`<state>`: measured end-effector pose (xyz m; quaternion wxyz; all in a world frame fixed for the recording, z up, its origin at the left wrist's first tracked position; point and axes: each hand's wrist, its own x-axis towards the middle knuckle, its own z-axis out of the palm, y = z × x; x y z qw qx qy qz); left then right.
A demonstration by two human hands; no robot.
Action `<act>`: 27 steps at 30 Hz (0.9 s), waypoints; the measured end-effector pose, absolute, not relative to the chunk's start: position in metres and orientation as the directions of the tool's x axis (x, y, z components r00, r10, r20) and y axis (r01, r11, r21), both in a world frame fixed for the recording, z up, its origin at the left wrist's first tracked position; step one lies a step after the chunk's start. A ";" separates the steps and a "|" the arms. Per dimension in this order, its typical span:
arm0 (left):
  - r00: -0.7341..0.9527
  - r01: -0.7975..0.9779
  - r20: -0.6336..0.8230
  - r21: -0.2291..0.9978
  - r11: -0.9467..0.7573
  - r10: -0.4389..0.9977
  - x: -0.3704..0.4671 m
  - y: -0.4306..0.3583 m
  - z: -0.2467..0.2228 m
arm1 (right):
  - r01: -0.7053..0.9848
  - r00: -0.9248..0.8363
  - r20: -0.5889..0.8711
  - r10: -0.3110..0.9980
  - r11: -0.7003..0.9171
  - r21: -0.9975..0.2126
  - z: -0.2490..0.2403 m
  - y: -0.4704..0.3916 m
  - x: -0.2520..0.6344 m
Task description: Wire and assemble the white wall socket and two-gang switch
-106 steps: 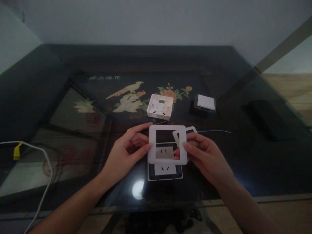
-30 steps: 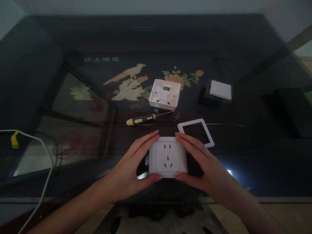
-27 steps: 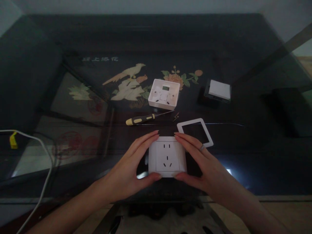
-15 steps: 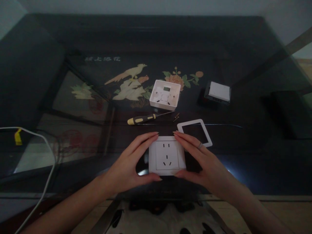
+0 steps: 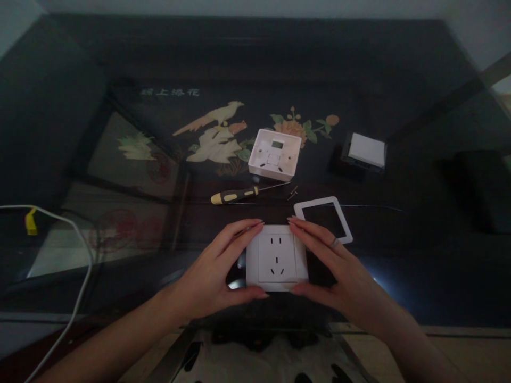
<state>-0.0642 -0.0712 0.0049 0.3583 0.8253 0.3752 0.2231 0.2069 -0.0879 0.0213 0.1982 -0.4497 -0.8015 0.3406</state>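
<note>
A white wall socket (image 5: 277,259) with five slots faces up between my two hands, near the table's front edge. My left hand (image 5: 223,266) grips its left side, fingertips on the top edge and thumb at the bottom edge. On the other side my right hand (image 5: 327,260) holds it the same way, a ring on one finger. A white square frame (image 5: 345,226) lies just beyond the right fingers, partly covered by them. Farther off sits an open white back box (image 5: 275,154). A black and yellow screwdriver (image 5: 235,196) lies in front of it, beside small screws (image 5: 293,192).
A dark glossy table (image 5: 159,298) with inlaid bird and flower pictures spreads under everything. A small dark item with a white top (image 5: 367,150) stands at the right. A white cable (image 5: 82,287) with a yellow tag (image 5: 31,222) curves along the left edge.
The whole view has shifted slightly, so things appear a little farther right. Both hands keep the same hold on the socket.
</note>
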 end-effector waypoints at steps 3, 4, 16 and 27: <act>0.627 0.457 0.109 0.750 -0.478 0.771 -0.065 -0.072 0.005 | 0.592 -0.525 0.011 0.851 0.375 -0.714 0.022 -0.087 0.207; 0.631 0.460 0.107 0.746 -0.482 0.768 -0.065 -0.072 0.005 | 0.595 -0.529 0.005 0.849 0.375 -0.711 0.022 -0.087 0.207; 0.637 0.502 0.092 0.704 -0.503 0.765 -0.064 -0.073 0.004 | 0.599 -0.555 0.025 0.831 0.420 -0.682 0.023 -0.087 0.206; 0.655 0.500 0.149 0.650 -0.573 0.741 -0.061 -0.070 0.006 | 0.604 -0.591 0.098 0.801 0.519 -0.605 0.019 -0.089 0.205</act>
